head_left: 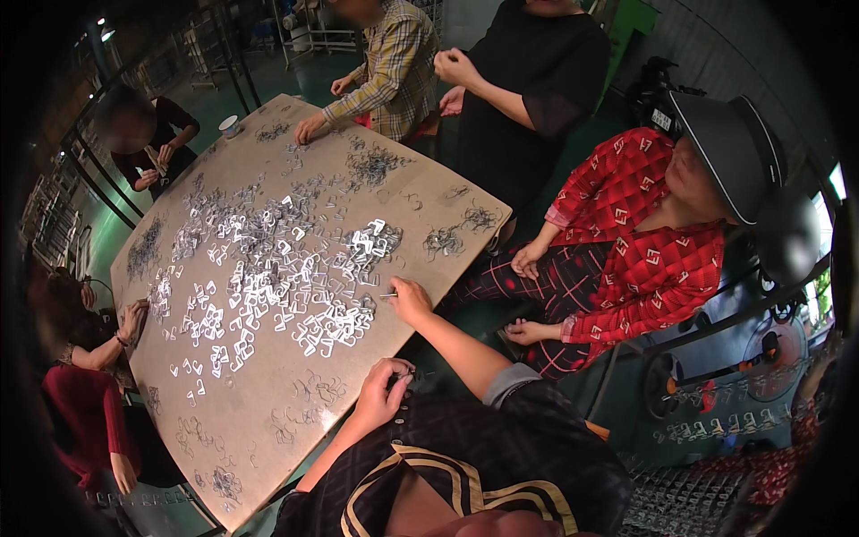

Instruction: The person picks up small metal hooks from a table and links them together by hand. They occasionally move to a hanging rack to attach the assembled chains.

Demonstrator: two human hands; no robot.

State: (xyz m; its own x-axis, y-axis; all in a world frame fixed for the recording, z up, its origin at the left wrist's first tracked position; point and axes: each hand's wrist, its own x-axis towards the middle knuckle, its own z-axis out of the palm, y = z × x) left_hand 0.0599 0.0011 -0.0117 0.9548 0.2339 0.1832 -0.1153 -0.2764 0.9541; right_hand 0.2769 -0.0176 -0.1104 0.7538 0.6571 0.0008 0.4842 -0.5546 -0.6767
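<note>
While the R hand, right of ctr in the frame, pinches a small metal piece btwn thumb and fingers over the table edge, the L hand sits lower, bottom ctr, fingers curled in narrow near the thumb; can't tell if it's got anything. More of the same sort, shiny bent pieces, lie heaped mid-frame on the tan table, w/ a few loose ones toward the left. Thin dark wire bits lie lower ctr, just beyond the L hand.

Handling, my guess: each pc. is v. light and stiff, prob. smooth & a bit slippery b/c of the shine; not fragile, tho thin wire might bend if forced. Hooked ends prob. snag in the heap, so loose ones at the edge shd lift cleaner. Best grip: thumb + fingertip on the flat straight part, clear of the bends.
</note>
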